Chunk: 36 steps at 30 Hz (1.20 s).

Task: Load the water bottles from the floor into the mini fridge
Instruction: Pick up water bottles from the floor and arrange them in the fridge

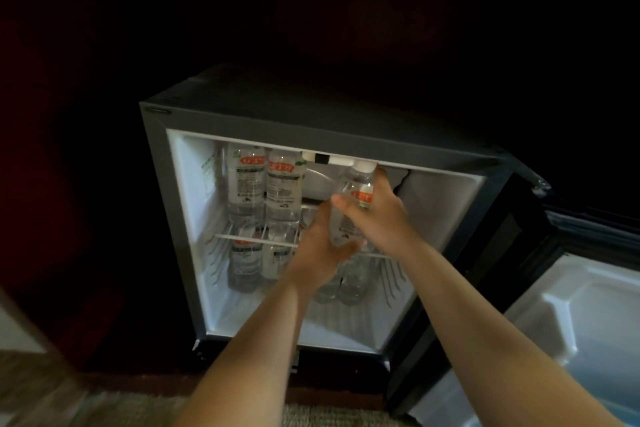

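Note:
The mini fridge [180, 204] stands open with its white interior lit. Two clear water bottles with red labels [263, 184] stand side by side at the left of the wire shelf [242, 239]. More bottles [246, 263] stand below the shelf. Both my hands hold one more water bottle [358, 184] upright at the shelf's right part, its white cap near the fridge's top edge. My right hand [375, 215] grips its labelled middle. My left hand [322, 246] cups its base from the left and below.
The fridge door [561, 315] hangs open to the right, with white moulded racks on its inner side. Dark cabinet panels surround the fridge. A strip of carpet [104, 409] runs along the bottom.

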Each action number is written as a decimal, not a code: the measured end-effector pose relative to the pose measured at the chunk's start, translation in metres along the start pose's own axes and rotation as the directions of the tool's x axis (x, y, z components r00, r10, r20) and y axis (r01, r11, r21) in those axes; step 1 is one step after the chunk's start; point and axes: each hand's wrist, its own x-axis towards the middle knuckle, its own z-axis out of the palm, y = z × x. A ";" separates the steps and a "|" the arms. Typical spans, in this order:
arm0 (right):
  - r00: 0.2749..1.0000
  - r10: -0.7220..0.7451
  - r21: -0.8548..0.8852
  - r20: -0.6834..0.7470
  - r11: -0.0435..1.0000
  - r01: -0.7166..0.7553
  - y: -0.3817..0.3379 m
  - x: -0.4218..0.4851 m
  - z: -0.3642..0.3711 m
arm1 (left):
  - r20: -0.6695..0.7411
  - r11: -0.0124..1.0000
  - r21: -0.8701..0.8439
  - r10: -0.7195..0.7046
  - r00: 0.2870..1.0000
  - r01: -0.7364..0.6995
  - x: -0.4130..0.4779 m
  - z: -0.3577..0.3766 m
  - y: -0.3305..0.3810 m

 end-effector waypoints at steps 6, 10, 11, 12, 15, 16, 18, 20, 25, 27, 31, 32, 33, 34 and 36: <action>0.990 0.123 -0.001 -0.067 0.992 -0.123 0.004 -0.002 -0.006 | 0.110 0.999 0.033 0.005 0.994 -0.009 0.000 -0.005 -0.002; 0.981 0.185 -0.043 -0.063 0.981 -0.188 0.004 0.000 -0.003 | 0.107 0.999 0.029 -0.029 0.994 0.026 -0.001 -0.006 -0.003; 0.981 0.186 -0.074 -0.063 0.979 -0.190 0.003 0.002 -0.002 | 0.080 0.999 0.017 -0.040 0.996 0.038 0.000 -0.006 -0.004; 0.981 0.183 -0.110 -0.070 0.976 -0.190 0.001 0.005 -0.001 | 0.054 0.999 0.005 -0.049 0.997 0.049 0.001 -0.005 -0.004; 0.979 0.169 -0.149 -0.115 0.971 -0.185 -0.001 0.013 -0.004 | 0.012 0.998 -0.012 -0.064 0.998 0.064 0.007 -0.003 -0.001; 0.979 0.166 -0.140 -0.119 0.973 -0.182 -0.002 0.017 -0.006 | 0.004 0.998 -0.023 -0.063 0.998 0.064 0.009 -0.002 0.001; 0.984 0.155 -0.108 -0.088 0.980 -0.164 0.000 0.025 -0.008 | -0.011 0.995 -0.057 -0.087 0.996 0.086 0.015 0.001 0.002; 0.988 0.144 -0.095 -0.055 0.984 -0.149 0.001 0.033 -0.008 | -0.031 0.991 -0.081 -0.112 0.993 0.109 0.020 0.005 0.001; 0.993 0.116 -0.045 0.015 0.992 -0.115 0.008 0.044 -0.007 | -0.058 0.987 -0.134 -0.102 0.993 0.094 0.030 0.012 -0.002; 0.993 0.102 -0.022 0.061 0.995 -0.101 0.010 0.046 -0.010 | -0.066 0.981 -0.173 -0.099 0.993 0.086 0.035 0.016 -0.005; 0.987 0.074 0.054 0.140 0.995 -0.082 0.018 0.049 -0.012 | -0.096 0.991 -0.108 -0.087 0.991 0.077 0.042 0.016 -0.010; 0.987 0.068 0.080 0.148 0.994 -0.080 0.020 0.050 -0.013 | -0.107 0.993 -0.084 -0.088 0.990 0.080 0.044 0.016 -0.012; 0.986 0.070 0.093 0.151 0.992 -0.085 0.021 0.050 -0.013 | -0.115 0.996 -0.053 -0.082 0.990 0.076 0.045 0.016 -0.013; 0.986 0.081 0.096 0.145 0.991 -0.096 0.023 0.052 -0.012 | -0.131 0.998 -0.028 -0.065 0.989 0.062 0.044 0.016 -0.014; 0.990 0.099 0.072 0.097 0.992 -0.107 0.024 0.054 -0.006 | -0.177 0.999 0.025 -0.039 0.983 0.044 0.043 0.013 -0.019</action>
